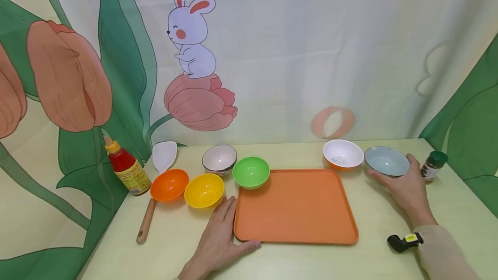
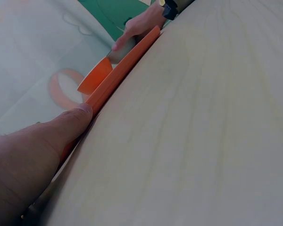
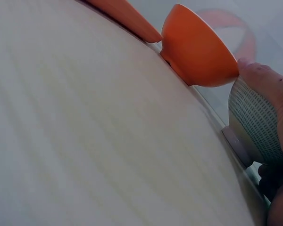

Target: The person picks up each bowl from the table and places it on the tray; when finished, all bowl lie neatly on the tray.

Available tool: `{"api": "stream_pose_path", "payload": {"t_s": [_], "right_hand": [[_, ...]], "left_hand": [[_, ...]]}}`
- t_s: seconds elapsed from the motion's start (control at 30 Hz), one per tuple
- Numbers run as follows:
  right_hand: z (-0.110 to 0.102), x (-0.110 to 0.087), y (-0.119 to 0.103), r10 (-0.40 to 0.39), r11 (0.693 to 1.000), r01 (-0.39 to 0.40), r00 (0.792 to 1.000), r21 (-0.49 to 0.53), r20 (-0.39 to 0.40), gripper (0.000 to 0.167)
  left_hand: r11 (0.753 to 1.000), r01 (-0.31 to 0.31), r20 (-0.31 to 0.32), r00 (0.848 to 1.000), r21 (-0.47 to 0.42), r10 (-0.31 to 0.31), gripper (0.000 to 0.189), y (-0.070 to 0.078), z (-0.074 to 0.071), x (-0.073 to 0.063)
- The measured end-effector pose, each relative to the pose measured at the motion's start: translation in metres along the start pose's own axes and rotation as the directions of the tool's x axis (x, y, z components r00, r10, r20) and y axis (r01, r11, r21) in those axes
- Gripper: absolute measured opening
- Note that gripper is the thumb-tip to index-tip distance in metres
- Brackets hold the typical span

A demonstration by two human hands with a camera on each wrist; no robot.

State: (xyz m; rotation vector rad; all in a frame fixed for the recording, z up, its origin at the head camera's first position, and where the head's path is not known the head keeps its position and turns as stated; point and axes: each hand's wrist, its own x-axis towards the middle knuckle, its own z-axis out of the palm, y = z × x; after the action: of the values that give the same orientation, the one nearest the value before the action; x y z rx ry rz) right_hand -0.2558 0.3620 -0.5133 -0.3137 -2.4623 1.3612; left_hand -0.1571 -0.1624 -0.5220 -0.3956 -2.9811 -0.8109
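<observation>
At the right of the head view, my right hand (image 1: pixel 408 191) holds a pale blue bowl (image 1: pixel 387 161), thumb on the near left side and fingers round the right. The right wrist view shows this bowl's patterned outside (image 3: pixel 254 120) and its foot at the tabletop. Just left of it is a bowl (image 1: pixel 342 154), white inside and orange outside. My left hand (image 1: pixel 218 241) lies at the near left corner of an orange tray (image 1: pixel 295 206), its fingers straight along the side and the thumb at the front edge. A green bowl (image 1: pixel 251 173) overlaps the tray's far left corner.
Left of the tray stand a yellow bowl (image 1: pixel 204 191), an orange bowl (image 1: pixel 169 186) and a white bowl (image 1: pixel 219 159) with a dark rim. A wooden-handled spatula (image 1: pixel 146 224) lies partly behind the orange bowl, near a red sauce bottle (image 1: pixel 128 170). A green-capped jar (image 1: pixel 432 167) stands far right.
</observation>
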Motion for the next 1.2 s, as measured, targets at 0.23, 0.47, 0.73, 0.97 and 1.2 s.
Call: {"api": "stream_pose_path", "payload": {"t_s": [0.23, 0.47, 0.73, 0.97, 1.2], "right_hand": [[0.003, 0.001, 0.000, 0.008, 1.000, -0.008, 0.999, -0.001, -0.050, 0.129], [0.001, -0.001, -0.003, 0.048, 0.998, -0.042, 0.992, 0.049, -0.120, 0.124], [-0.002, -0.001, -0.009, 0.072, 0.996, -0.063, 0.988, 0.068, -0.139, 0.122], [-0.002, -0.003, -0.021, 0.042, 0.997, -0.033, 0.989, 0.071, -0.141, 0.120], [0.003, -0.009, -0.052, -0.034, 0.998, 0.041, 0.993, 0.055, -0.111, 0.120]], "left_hand": [[0.999, -0.036, -0.025, 0.999, 0.016, 0.037, 0.135, -0.001, -0.001, 0.002], [0.999, -0.049, -0.026, 0.998, 0.015, 0.050, 0.134, 0.001, -0.002, 0.003], [0.999, -0.048, -0.027, 0.999, 0.003, 0.048, 0.135, 0.000, 0.000, 0.004], [0.999, -0.053, -0.025, 0.998, 0.005, 0.053, 0.135, -0.001, -0.002, 0.002], [1.000, -0.028, -0.007, 1.000, 0.010, 0.028, 0.136, -0.002, -0.001, 0.000]]}}
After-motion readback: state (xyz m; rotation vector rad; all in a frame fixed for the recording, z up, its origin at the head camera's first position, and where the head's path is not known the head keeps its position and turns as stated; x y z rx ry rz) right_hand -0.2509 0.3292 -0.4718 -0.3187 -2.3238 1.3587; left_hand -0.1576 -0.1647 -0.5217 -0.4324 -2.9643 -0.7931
